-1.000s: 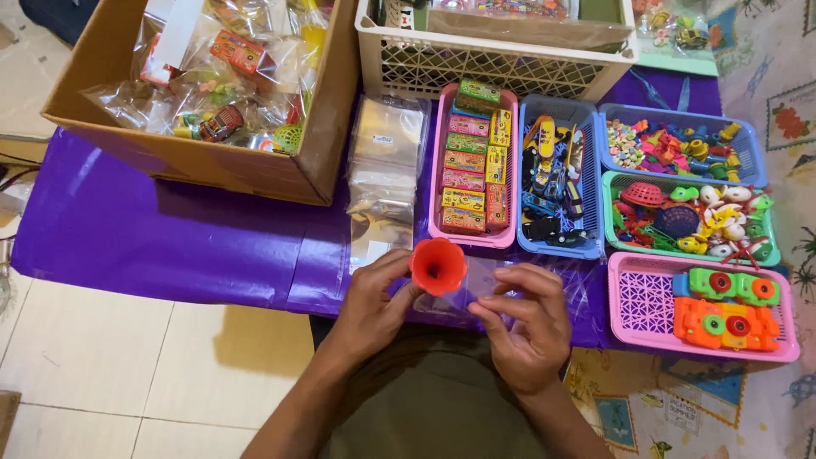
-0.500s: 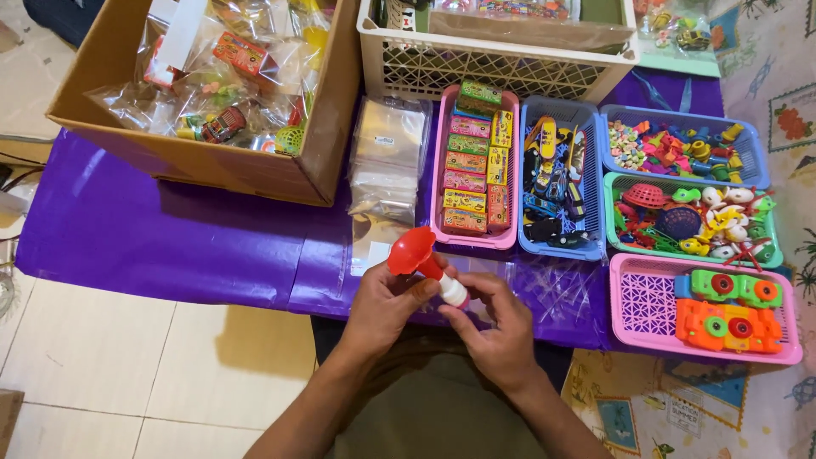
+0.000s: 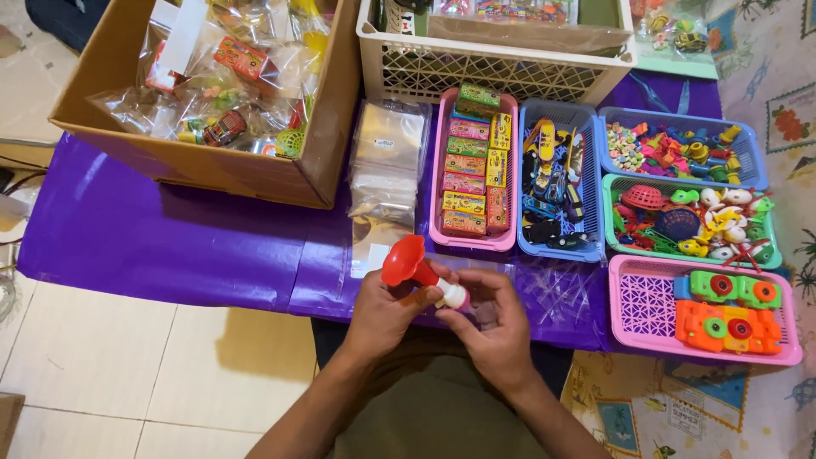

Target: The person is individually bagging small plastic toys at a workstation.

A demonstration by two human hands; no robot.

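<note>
A red toy horn with a flared bell and a white end piece lies tilted between my hands, bell pointing up and left. My left hand grips its red stem from below. My right hand pinches the white end and holds a small clear plastic bag against it. Both hands hover over the near edge of the purple-covered table.
A cardboard box of bagged toys stands at the back left, a white crate behind. A stack of clear bags lies beside a pink tray of small boxes. Blue, green and pink baskets of toys fill the right.
The horn has turned from bell facing up toward me to lying tilted with the bell to the left. My right hand has closed in on its white end.
</note>
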